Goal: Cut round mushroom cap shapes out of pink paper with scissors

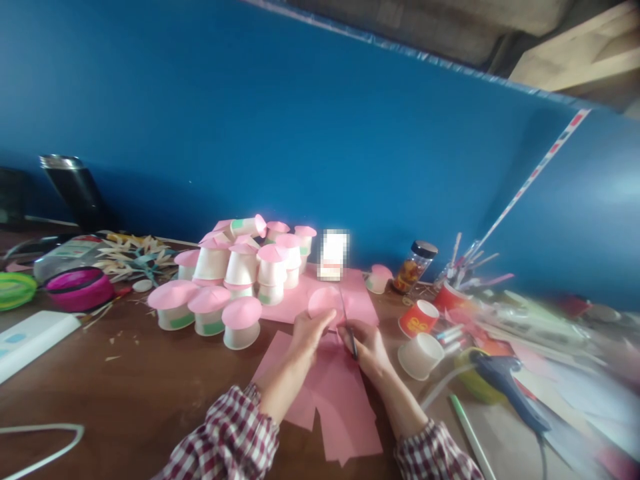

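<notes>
My left hand (309, 337) pinches a rounded piece of pink paper (323, 301) between thumb and fingers. Close beside it, my right hand (370, 350) is closed around scissors (354, 343) with a dark handle, their blades pointing away from me near the paper's right edge. Under both hands lie cut pink sheets (345, 407), and another pink sheet (364, 293) is spread behind them. To the left stand several upturned white paper cups (241, 333) topped with pink paper, some stacked and some with green patches.
On the right are a red paper cup (419, 320), a white paper cup (421, 357), a dark-lidded jar (415, 267) and a glue gun (515, 387). A black flask (73, 190), pink case (80, 288) and white box (35, 343) stand left. A blue partition (320, 133) rises behind.
</notes>
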`<state>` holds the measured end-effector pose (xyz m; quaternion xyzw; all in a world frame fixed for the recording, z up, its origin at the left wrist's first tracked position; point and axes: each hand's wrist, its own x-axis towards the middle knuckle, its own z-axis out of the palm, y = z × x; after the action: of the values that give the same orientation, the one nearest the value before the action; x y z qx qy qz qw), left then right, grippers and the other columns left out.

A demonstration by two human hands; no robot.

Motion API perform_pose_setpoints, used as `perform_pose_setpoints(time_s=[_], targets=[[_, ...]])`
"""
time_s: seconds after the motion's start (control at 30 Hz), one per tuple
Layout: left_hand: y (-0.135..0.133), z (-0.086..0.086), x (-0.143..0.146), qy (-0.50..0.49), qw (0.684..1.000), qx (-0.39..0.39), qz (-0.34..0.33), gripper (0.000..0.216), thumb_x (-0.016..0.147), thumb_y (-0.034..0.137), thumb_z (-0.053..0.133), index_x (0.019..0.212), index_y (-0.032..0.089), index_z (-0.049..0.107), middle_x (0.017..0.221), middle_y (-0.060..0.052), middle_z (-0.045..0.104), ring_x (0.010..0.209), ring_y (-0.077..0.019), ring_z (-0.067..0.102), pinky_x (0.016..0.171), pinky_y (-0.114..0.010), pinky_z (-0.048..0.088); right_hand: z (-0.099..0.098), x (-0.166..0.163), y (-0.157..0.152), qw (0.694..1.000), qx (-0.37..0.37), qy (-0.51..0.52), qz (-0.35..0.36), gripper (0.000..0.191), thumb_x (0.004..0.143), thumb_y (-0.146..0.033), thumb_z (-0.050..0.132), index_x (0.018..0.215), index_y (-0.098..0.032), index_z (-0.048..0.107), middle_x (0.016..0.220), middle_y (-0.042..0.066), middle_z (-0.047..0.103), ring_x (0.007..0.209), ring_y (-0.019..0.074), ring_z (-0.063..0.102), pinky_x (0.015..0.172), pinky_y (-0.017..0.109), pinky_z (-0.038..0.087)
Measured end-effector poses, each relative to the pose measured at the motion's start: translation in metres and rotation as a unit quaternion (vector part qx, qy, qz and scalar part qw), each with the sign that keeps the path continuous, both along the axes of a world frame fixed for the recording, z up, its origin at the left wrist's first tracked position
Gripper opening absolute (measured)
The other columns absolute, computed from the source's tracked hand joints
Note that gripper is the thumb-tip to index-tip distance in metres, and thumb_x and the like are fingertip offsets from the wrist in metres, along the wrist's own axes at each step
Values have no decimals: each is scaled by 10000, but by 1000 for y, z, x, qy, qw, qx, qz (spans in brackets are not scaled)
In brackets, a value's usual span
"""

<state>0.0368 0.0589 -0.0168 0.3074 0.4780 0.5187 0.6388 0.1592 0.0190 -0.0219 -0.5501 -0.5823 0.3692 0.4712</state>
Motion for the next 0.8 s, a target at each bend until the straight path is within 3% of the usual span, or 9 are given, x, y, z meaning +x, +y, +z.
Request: perform_pose_setpoints(time_s=[0.23,0.5,0.8], targets=[[5,-2,0,0,1000,-19,-9,182,569,262,740,635,113,659,471,6,520,467,-112,467,473,-242,365,1,0,0,1000,1,-8,-5,304,735,-406,627,804,-116,687,587,22,584,504,120,462,425,209,347],[-3,3,-1,-4,1000,14,3,187,568,261,737,549,146,591,466,16,484,461,-106,441,456,-239,352,-3,1,1,1000,3,7,3,250,734,-344,640,819,-114,688,541,-10,541,468,95,412,422,202,327],[-2,0,0,22,999,22,35,226,602,280,703,515,161,531,455,30,438,467,-103,414,470,-244,330,0,-1,1,1000,-5,1,-2,287,718,-394,643,789,-119,686,513,-20,516,449,96,397,412,208,319]])
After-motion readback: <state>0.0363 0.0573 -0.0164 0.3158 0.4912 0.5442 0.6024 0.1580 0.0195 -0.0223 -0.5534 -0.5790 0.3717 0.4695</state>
